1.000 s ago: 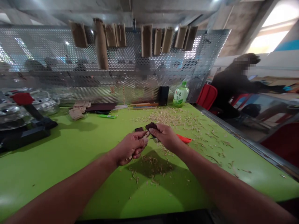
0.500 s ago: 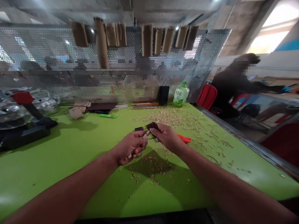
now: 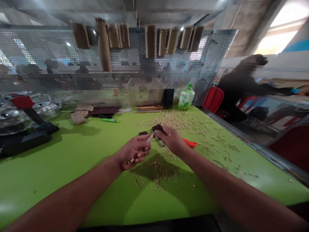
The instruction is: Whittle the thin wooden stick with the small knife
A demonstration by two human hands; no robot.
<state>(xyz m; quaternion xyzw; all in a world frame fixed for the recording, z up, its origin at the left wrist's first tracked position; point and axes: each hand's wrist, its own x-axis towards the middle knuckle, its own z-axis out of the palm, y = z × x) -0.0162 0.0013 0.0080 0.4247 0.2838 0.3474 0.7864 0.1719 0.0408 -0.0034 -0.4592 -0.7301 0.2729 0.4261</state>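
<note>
My left hand (image 3: 135, 151) is closed around a small pale wooden piece (image 3: 150, 138), whose tip sticks out beyond the thumb toward the right. The wooden piece's other end shows pale below the curled fingers. My right hand (image 3: 170, 137) pinches a dark brown piece that looks like folded sandpaper (image 3: 157, 128) against the wood's tip. The fingers hide much of both things. Just beyond the left fingertips lies a small dark block (image 3: 143, 133) on the green table. An orange-red tool handle (image 3: 190, 142) lies behind my right wrist.
Wood shavings (image 3: 176, 120) cover the green tabletop (image 3: 101, 196) in front and to the right. A green tea bottle (image 3: 186, 97), a black box (image 3: 168, 98) and a green cutter (image 3: 110, 120) stand or lie at the back. Metal kettles (image 3: 14, 114) are left; a person (image 3: 241, 83) sits right.
My right hand and the sandpaper have shifted slightly at the wood's tip. The left hand keeps its hold, and both hands stay nearly in place.
</note>
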